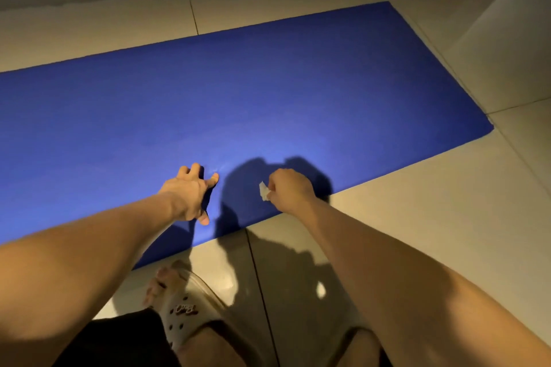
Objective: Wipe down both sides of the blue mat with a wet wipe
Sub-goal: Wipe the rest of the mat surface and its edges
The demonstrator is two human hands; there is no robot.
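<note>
The mat (238, 98) lies flat on the floor (417, 232), running from 9 to 2 o'clock. Near its 6 o'clock edge the right hand (290, 189) clenches a crumpled wipe (263, 191). To that hand's 9 o'clock the left hand (190, 192), fingers spread wide, presses the mat.

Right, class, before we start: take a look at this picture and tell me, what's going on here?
A person leans over a blue mat that lies flat on a tiled floor. The left hand rests on the mat with its fingers spread, near the edge closest to the person. The right hand grips a small crumpled wet wipe close to that same edge. The upper side faces up; how much of it has been wiped cannot be told. A foot in a pale sandal stands beside the mat.
</note>
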